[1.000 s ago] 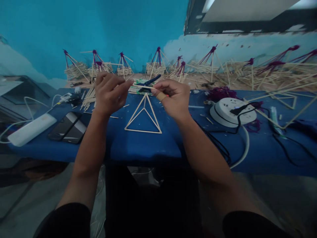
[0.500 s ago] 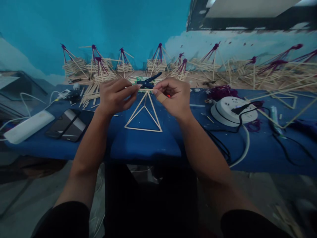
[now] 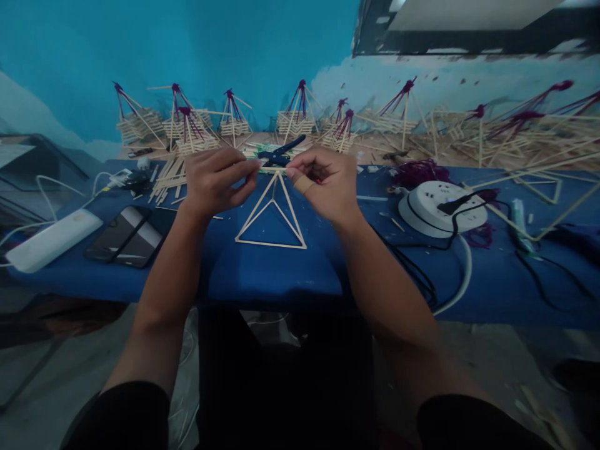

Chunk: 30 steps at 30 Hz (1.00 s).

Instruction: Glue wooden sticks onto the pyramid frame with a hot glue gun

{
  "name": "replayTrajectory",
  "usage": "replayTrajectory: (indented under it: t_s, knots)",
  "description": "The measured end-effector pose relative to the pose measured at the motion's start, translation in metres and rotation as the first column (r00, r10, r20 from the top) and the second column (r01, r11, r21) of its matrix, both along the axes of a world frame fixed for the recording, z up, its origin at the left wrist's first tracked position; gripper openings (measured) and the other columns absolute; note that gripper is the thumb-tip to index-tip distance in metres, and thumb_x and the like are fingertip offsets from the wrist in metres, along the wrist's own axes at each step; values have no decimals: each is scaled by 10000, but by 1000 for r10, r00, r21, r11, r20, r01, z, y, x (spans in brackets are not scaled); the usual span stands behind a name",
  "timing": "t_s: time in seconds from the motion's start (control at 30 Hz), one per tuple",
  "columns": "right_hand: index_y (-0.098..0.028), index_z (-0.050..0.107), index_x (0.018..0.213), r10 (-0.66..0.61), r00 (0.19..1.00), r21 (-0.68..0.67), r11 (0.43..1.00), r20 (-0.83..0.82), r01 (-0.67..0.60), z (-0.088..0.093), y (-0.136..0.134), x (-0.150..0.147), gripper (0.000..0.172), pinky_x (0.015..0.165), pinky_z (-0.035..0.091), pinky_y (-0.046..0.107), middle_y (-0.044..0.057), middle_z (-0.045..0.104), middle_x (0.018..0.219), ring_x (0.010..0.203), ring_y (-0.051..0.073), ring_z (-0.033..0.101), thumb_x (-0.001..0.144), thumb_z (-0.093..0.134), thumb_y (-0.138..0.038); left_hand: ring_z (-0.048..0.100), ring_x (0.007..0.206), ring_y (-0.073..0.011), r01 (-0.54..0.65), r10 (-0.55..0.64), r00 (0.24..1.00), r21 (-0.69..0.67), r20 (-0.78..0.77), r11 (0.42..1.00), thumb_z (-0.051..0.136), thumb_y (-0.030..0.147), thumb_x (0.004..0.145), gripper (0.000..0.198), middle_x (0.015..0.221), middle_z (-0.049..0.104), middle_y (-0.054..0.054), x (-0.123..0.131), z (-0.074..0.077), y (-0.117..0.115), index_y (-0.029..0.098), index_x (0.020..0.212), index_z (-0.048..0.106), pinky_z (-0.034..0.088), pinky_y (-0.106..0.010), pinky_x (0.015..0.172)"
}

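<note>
A small pyramid frame of thin wooden sticks (image 3: pixel 272 219) stands on the blue table (image 3: pixel 276 275) in front of me. My left hand (image 3: pixel 215 181) and my right hand (image 3: pixel 323 184) are raised just above its tip. Both pinch the ends of a short thin stick (image 3: pixel 273 169) held level between them. A tan plaster wraps one finger of my right hand. Dark blue pliers (image 3: pixel 281 153) lie just behind the hands.
Left: a black phone (image 3: pixel 124 234), a white power bank (image 3: pixel 51 240) with cables, loose sticks (image 3: pixel 169 175). Right: a round white socket (image 3: pixel 443 209) with black cords, purple yarn (image 3: pixel 422 172). Several stick pyramids tied with purple yarn (image 3: pixel 300 119) line the back wall.
Both hands have dropped a little toward the pyramid's tip and drawn closer together, keeping the short stick between them.
</note>
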State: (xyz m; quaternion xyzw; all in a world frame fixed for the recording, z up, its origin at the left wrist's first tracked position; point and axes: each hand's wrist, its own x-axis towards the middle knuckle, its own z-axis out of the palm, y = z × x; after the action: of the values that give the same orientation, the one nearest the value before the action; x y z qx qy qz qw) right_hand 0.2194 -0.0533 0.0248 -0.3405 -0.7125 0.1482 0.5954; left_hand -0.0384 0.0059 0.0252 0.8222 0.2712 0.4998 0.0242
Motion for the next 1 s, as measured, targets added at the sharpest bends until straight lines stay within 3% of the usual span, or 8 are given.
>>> replayTrajectory:
  t_s: [0.4,0.7,1.0]
  knots:
    - [-222,793,879,14,1000,-11,1000,4,-14,-1,0,-1,411,612,477,300,8,689,772,637,126,526,938,815,-629,750,875,-240,-31,33,998,58,-46,998,753,527,935,240,867,727,-39,-2,7,-6,293,923,802,609,-423,920]
    - [-219,785,883,27,999,-12,1000,25,-26,1,0,0,326,611,460,294,7,673,776,633,120,519,939,800,-540,777,900,-279,-16,17,1000,44,-17,999,757,546,907,268,874,767,-47,2,11,-11,285,927,813,625,-495,946]
    - [-221,782,902,23,999,-19,1000,40,-22,1,1,1,360,624,481,297,14,689,802,658,126,542,954,795,-577,792,940,-261,-6,21,991,110,-134,994,698,517,1004,262,963,803,-62,1,9,-11,295,1026,836,623,-456,946]
